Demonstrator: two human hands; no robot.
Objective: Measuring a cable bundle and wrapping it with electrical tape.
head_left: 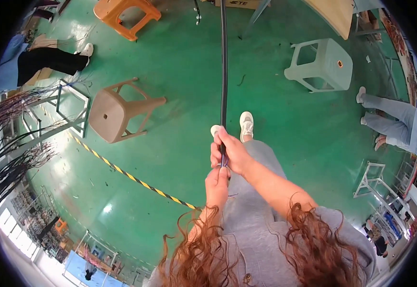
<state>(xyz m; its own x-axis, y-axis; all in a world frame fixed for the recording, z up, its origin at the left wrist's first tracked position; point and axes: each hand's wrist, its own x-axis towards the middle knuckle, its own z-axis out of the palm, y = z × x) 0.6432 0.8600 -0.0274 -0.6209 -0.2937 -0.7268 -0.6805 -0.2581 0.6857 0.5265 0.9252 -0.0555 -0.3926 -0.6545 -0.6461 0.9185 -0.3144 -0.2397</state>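
**Both hands closed on a black cable**

The right hand [232,152] grips the black cable [224,71], which runs far across the green floor [180,62]. Just nearer, the left hand [218,179] pinches the cable's near end. A tan stool [115,112] lies tipped at left.

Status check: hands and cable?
Right hand gripping black cable. Left hand pinching its near end just below. Cable runs straight ahead over green floor; nothing touching it.
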